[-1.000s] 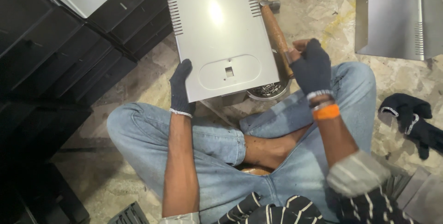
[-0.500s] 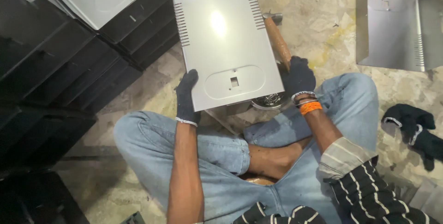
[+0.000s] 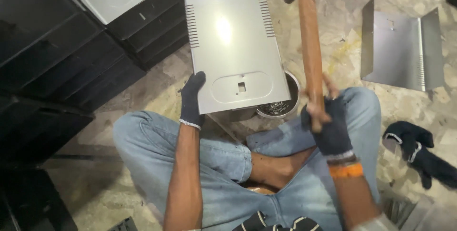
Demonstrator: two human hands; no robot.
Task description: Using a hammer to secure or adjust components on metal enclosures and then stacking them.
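I sit cross-legged on the floor in blue jeans. My left hand (image 3: 193, 98), in a dark glove, grips the lower left edge of a grey sheet-metal cover (image 3: 235, 50) with vent slots along both sides and a small square hole. My right hand (image 3: 328, 121), also gloved, is shut on the wooden handle of a hammer (image 3: 309, 55). The hammer stands raised, its dark head at the top edge of the view, just right of the cover.
A metal bowl (image 3: 285, 107) of small screws sits under the cover's lower right corner. Stacked black cases (image 3: 62, 55) with another grey cover on top fill the left. A bent grey panel (image 3: 400, 50) lies at the right, a spare dark glove (image 3: 419, 150) beside my knee.
My right hand has lifted the hammer from beside the cover to upright, head raised toward the top of the view. The left hand keeps hold of the cover's edge.
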